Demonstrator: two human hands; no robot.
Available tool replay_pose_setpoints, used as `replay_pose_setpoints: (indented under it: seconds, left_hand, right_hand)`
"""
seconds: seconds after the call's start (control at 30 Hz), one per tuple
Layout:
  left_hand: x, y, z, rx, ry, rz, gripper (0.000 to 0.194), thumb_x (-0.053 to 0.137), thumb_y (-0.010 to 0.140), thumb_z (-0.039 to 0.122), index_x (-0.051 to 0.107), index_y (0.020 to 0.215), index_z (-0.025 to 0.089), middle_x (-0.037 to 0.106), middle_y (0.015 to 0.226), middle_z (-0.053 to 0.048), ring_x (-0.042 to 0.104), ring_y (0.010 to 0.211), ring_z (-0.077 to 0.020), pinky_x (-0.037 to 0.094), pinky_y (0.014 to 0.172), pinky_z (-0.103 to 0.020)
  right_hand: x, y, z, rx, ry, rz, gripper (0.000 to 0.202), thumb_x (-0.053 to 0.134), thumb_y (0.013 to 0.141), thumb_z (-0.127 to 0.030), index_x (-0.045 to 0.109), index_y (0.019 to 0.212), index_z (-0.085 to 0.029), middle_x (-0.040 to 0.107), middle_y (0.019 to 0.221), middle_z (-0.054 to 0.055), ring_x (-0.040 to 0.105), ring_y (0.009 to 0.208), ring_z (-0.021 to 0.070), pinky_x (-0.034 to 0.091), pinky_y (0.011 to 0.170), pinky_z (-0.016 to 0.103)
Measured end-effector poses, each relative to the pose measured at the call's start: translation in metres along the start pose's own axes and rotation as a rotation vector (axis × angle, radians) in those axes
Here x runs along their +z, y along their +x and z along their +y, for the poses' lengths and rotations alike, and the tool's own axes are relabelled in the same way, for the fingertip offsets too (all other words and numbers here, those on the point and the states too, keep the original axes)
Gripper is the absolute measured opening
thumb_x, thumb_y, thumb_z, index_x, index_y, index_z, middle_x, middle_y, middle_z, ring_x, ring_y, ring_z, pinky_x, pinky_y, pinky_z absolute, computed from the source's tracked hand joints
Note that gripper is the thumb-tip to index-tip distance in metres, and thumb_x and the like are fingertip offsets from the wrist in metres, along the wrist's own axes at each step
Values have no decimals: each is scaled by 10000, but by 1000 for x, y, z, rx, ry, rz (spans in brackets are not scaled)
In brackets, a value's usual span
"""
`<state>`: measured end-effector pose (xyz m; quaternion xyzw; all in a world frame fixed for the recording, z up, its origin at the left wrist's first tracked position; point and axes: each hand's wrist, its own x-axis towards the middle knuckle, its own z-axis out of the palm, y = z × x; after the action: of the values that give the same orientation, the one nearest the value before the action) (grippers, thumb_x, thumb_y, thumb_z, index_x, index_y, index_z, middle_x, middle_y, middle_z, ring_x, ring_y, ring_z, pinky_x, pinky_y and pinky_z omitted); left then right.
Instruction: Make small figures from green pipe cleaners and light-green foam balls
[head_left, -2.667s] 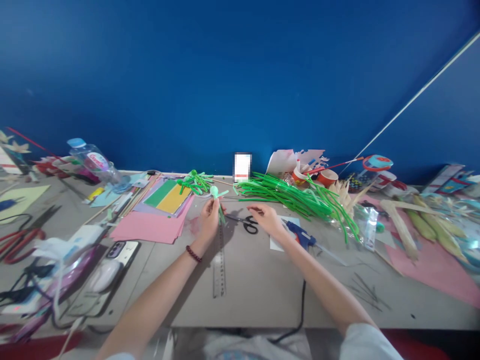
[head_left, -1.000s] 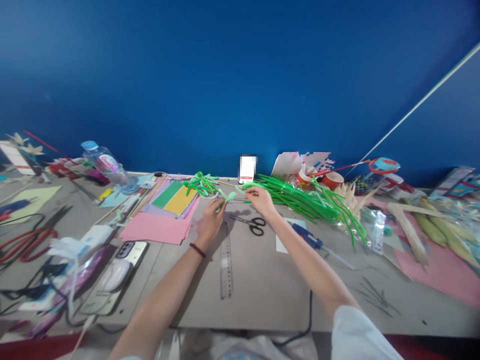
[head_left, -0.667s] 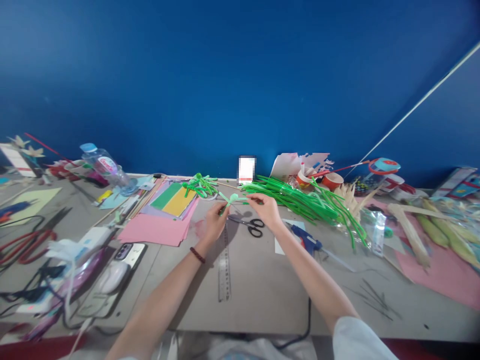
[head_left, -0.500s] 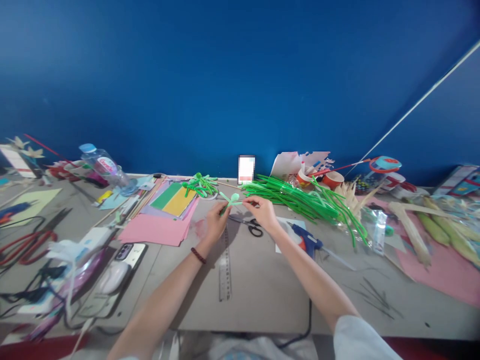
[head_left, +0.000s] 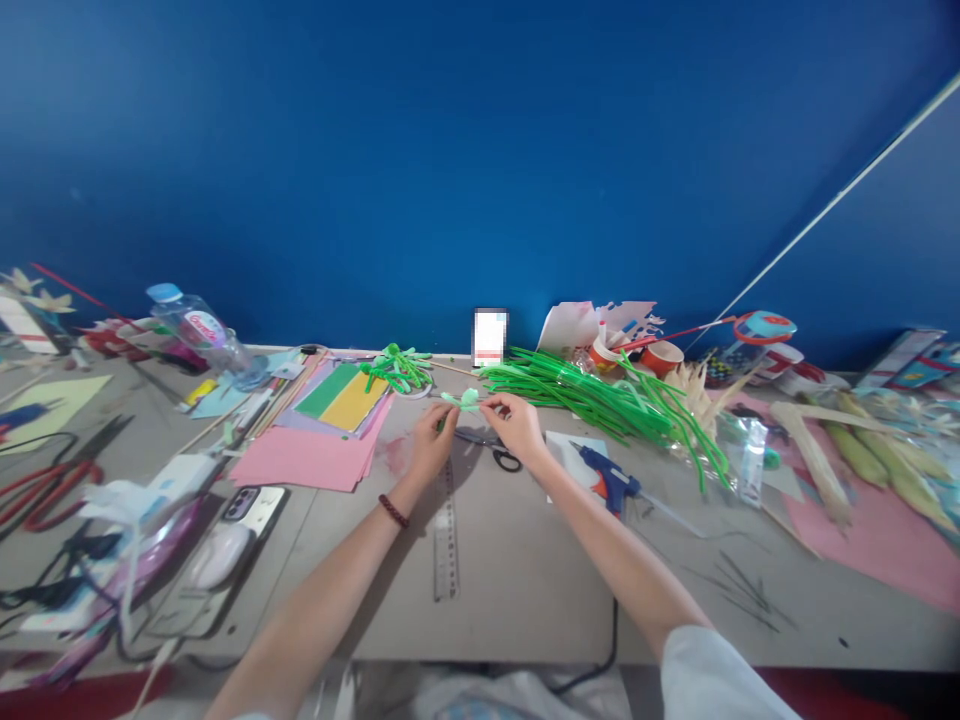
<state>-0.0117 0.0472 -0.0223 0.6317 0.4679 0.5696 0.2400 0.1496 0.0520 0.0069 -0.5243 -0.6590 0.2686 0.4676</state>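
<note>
Between my two hands is a light green pipe cleaner (head_left: 469, 400), bent into a small looped shape. My left hand (head_left: 433, 438) pinches its left side, with fingers closed. The tips of my right hand (head_left: 516, 425) are closed on its right end. Just below and between the hands lie black-handled scissors (head_left: 507, 458), partly covered by my right hand. A clear ruler (head_left: 446, 545) lies on the table under my left hand. Behind the hands are a bundle of green pipe cleaners (head_left: 585, 395) and a small heap of bent green pieces (head_left: 401, 370).
A blue glue gun (head_left: 616, 480) rests right of my right forearm. Pink paper sheets (head_left: 304, 458) and a phone (head_left: 225, 565) are to the left, with a plastic bottle (head_left: 201, 330) farther back. Corn cobs (head_left: 862, 450) lie at the right. A blue wall (head_left: 480, 180) closes the back.
The light green piece looks flatter between my fingers, its upper left tip now lower. Both hands keep their pinch. The whole view has shifted slightly.
</note>
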Motion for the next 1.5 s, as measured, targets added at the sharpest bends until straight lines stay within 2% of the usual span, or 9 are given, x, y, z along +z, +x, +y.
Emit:
replay_pose_setpoints:
  seconds: [0.2,0.4,0.53,0.77,0.93,1.1,1.5]
  left_hand:
    - [2,0,-9,-144,-156,-17,227,573,807,409,611,696,214,569,656,-14,517,624,-152,418,569,-252]
    - [4,1,-8,-240,-245,-15,271,592,781,453,581,651,215,497,567,20,432,503,-114,355,462,-223]
    - [5,1,-6,-303,-333,-43,257,628,747,470,590,670,227,472,527,40,401,456,-104,331,444,-227]
    - [5,1,1,-378,-450,-128,338,676,706,488,541,558,215,452,484,33,423,454,-109,353,466,-250]
    - [4,1,4,-423,-527,-111,289,716,683,415,564,547,209,446,482,45,406,453,-92,345,476,-234]
    - [5,0,-1,-467,-580,-111,228,692,706,390,600,599,211,487,514,43,403,463,-91,304,457,-222]
    - [7,0,1,-571,-704,-123,173,714,661,320,594,647,197,507,555,39,432,477,-91,316,463,-218]
  right_hand:
    - [1,0,4,8,-63,-17,174,546,769,-317,671,785,-197,692,795,28,532,583,137,445,608,249]
    - [4,2,9,-9,-51,-44,155,583,767,-322,680,779,-203,694,799,25,536,596,142,438,610,253]
    - [5,2,11,-51,-26,-55,161,608,764,-327,701,802,-202,697,810,36,544,620,149,441,627,262]
    - [5,5,14,-85,-73,-39,168,544,800,-295,677,803,-191,651,787,48,564,685,165,448,668,270]
    - [7,5,16,-63,-93,-58,147,535,803,-275,655,807,-190,651,830,53,567,705,167,443,681,273]
    - [9,4,15,-37,-67,-61,131,533,798,-270,637,790,-190,653,835,50,564,701,165,440,688,277]
    - [11,3,15,34,15,-59,162,523,778,-330,615,788,-197,661,842,43,564,690,161,438,657,274]
